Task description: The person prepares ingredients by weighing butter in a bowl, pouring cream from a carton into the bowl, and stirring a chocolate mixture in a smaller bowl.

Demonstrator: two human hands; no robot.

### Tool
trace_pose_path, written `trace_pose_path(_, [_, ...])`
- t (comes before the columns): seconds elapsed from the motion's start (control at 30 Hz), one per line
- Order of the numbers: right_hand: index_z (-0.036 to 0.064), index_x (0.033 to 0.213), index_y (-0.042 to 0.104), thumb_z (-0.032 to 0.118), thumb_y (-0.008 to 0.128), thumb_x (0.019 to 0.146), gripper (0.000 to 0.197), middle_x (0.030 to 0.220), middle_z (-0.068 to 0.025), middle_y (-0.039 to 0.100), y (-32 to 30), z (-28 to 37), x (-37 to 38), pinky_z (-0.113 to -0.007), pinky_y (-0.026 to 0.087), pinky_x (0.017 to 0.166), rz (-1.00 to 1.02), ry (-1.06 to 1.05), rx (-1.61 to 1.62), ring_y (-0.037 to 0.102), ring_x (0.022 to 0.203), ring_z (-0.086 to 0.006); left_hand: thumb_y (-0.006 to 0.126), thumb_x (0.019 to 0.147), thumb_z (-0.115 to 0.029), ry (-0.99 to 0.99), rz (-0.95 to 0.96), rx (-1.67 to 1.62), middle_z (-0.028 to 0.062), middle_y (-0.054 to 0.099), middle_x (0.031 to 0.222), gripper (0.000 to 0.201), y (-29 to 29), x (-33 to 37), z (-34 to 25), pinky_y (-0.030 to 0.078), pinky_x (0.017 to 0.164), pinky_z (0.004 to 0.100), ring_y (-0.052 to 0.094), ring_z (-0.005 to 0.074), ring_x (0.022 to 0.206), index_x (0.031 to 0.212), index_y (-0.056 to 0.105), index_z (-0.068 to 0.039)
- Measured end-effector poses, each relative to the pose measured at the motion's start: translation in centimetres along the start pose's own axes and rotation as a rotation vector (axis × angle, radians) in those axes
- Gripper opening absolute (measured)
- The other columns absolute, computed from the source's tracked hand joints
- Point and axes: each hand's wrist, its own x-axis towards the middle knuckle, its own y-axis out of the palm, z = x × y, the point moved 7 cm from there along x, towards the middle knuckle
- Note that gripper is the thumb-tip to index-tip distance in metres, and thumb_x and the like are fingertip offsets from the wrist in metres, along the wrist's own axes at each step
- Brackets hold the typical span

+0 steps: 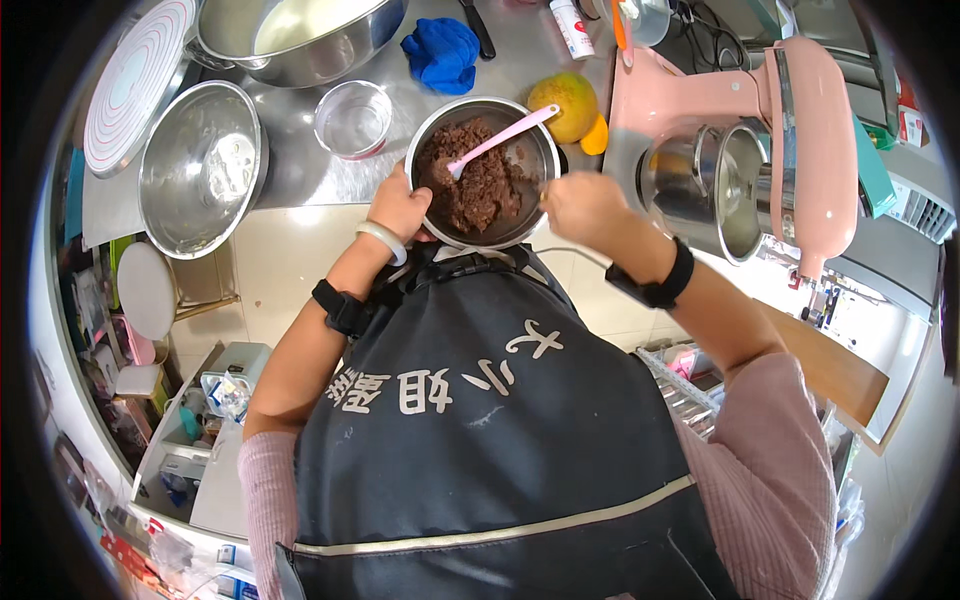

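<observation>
Left hand (398, 205) clamped on the near-left rim of the steel bowl (432, 142), centre frame at the counter edge; right hand (585, 207) closed at the right rim, though what it pinches is hard to tell. Inside, brown paste (478, 185) with a pink spatula (497, 140) lying loose, handle toward upper right. Just beyond, an orange fruit (566, 105); right of frame, a pink stand mixer (800, 150). Risk, as a judgement: bowl overhanging the edge, tipping toward the apron (480, 440) if a grip slackens; spatula sliding out. Bowl's near wall hidden behind the apron bib.
</observation>
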Motion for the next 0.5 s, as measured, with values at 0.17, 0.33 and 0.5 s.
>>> trace_pose_path(0.17, [0.0077, 0.077, 0.063, 0.021, 0.055, 0.075, 0.015, 0.070, -0.0141, 0.062, -1.1, -0.7, -1.4, -0.042, 0.050, 0.063, -0.074, 0.122, 0.031, 0.062, 0.070, -0.0313, 0.046, 0.080, -0.004, -0.021, 0.004, -0.009, 0.0219, 0.059, 0.083, 0.045, -0.1, -0.2, -0.2, 0.052, 0.038, 0.0321, 0.062, 0.0275, 0.051, 0.122, 0.033, 0.005])
trace_pose_path(0.33, [0.0077, 0.077, 0.061, 0.019, 0.055, 0.074, 0.013, 0.069, -0.0135, 0.062, -1.3, -1.3, 1.2, -0.042, 0.049, 0.062, -0.179, 0.116, 0.075, 0.062, 0.071, -0.0309, 0.045, 0.082, -0.003, -0.029, 0.074, -0.036, 0.0224, 0.059, 0.081, 0.041, 0.3, 0.8, 0.1, 0.050, 0.037, 0.0308, 0.061, 0.0264, 0.048, 0.119, 0.032, 0.008])
trace_pose_path(0.5, [0.0019, 0.086, 0.058, 0.010, 0.051, 0.072, 0.018, 0.076, -0.0167, 0.063, 1.2, 1.9, 1.5, -0.041, 0.050, 0.063, -0.053, 0.096, 0.055, 0.063, 0.071, -0.0326, 0.045, 0.081, -0.003, -0.001, 0.070, -0.074, 0.0214, 0.058, 0.081, 0.040, 0.7, 0.4, -0.2, 0.050, 0.037, 0.0302, 0.061, 0.0269, 0.048, 0.118, 0.033, 0.008])
